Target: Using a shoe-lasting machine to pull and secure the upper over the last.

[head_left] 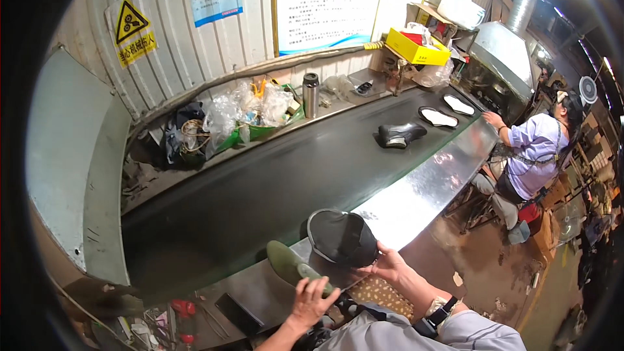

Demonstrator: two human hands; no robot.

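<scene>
In my left hand (311, 300) is an olive-green shoe sole (283, 261), its broad end pointing up and away over the bench edge. The fingers close round its narrower end. My right hand (389, 266) grips a black shoe (343, 237) from its right side, thumb and fingers along its lower edge. The shoe is tilted, with a dark rounded opening toward me, and sits just right of the sole; the two are apart. Its far end is hard to make out.
Along the dark conveyor belt (260, 169) lie a black shoe (402, 135) and two white-faced shoe pieces (439, 117). Behind stand a steel thermos (311, 95), plastic bags (240, 107) and a yellow box (419, 51). A co-worker (534, 149) sits right; a metal panel (71, 156) rises left.
</scene>
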